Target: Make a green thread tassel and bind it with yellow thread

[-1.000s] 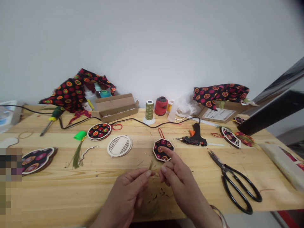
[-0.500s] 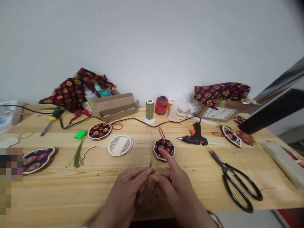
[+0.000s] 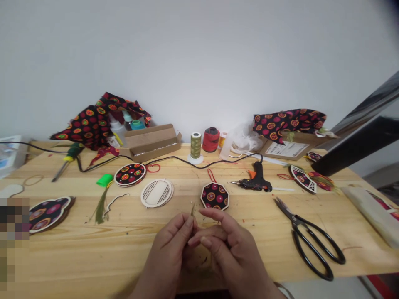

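Observation:
My left hand [image 3: 170, 253] and my right hand [image 3: 227, 249] meet low at the middle of the wooden table [image 3: 77, 245]. Both pinch a thin olive-green thread tuft [image 3: 193, 209] whose tip sticks up above my left fingertips. Just beyond my fingers lies an octagonal ornament [image 3: 215, 196] covered in black fabric with red dots, with a red loop at its top. Neither hand touches it.
Black scissors [image 3: 311, 243] lie at the right, a black glue gun [image 3: 254, 180] behind them with its cord running left. A round wooden cutout [image 3: 156, 192], a round fabric ornament [image 3: 130, 174], a green tassel [image 3: 101, 203], thread spools [image 3: 195, 146], cardboard boxes [image 3: 151, 142] and patterned fabric stand further back.
My hands have drawn closer together and slightly up the table. My right fingers, earlier near the octagonal ornament, have curled in onto the thread beside my left fingers.

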{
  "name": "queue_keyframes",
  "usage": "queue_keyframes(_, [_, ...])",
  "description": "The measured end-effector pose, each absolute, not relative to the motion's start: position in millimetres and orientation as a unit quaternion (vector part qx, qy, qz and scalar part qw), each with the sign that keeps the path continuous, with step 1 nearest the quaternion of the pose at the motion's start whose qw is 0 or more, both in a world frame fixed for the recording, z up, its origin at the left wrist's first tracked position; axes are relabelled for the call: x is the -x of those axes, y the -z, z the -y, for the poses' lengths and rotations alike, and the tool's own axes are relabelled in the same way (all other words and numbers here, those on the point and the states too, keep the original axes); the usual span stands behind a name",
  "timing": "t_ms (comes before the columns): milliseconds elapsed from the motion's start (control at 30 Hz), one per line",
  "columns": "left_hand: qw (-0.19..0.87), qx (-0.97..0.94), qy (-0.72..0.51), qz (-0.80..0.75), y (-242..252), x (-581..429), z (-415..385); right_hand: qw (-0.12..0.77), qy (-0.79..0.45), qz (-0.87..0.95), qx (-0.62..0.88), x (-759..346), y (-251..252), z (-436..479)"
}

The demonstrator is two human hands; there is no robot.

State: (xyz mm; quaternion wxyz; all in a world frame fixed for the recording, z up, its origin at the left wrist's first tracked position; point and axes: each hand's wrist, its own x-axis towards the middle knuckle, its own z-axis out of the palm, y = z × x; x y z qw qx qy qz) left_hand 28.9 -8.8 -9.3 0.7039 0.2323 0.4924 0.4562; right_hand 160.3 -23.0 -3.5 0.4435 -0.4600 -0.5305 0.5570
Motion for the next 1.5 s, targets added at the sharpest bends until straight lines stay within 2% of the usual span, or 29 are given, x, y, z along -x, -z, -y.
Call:
queue_keyframes(233, [0.665, -0.266, -0.465, -0.519, 11.9, -29.4, 7.7, 0.468, -0.493, 0.5, 0.537, -169.9, 9.0, 9.9])
queue_keyframes(333, [0.667, -0.278, -0.451, -0.524, 13.2, -29.2, 6.5, 0.464, -0.408, 0.565, 0.547, -176.1, 14.0, 7.6])
queue_keyframes(500, [0.651, -0.294, -0.443, -0.541, 15.3, -27.7, 3.8, 0.394, -0.251, 0.693, 0.549, -191.8, 15.5, 8.7])
queue_keyframes(567, [0.65, -0.298, -0.435, -0.548, 16.6, -27.3, 3.7, 0.395, -0.254, 0.693, 0.546, -196.9, 12.6, 8.5])
queue_keyframes(700, [0.632, -0.337, -0.427, -0.551, 17.1, -25.6, 2.8, 0.462, -0.31, 0.66, 0.505, -200.1, 3.2, 7.2])
queue_keyframes(767, [0.613, -0.378, -0.416, -0.555, 14.0, -23.3, 1.1, 0.481, -0.299, 0.666, 0.486, -199.3, -1.9, 7.7])
queue_keyframes(900, [0.58, -0.407, -0.401, -0.58, 2.5, -18.3, -3.4, 0.412, -0.246, 0.753, 0.45, -194.9, -8.8, 12.8])
queue_keyframes(1067, [0.617, -0.398, -0.398, -0.55, -1.1, -21.2, -1.4, 0.342, -0.241, 0.802, 0.426, -186.1, -12.0, 14.9])
queue_keyframes(1500, [0.653, -0.4, -0.382, -0.517, 9.2, -23.5, 7.9, 0.412, -0.333, 0.701, 0.478, -183.2, -2.8, -10.0])
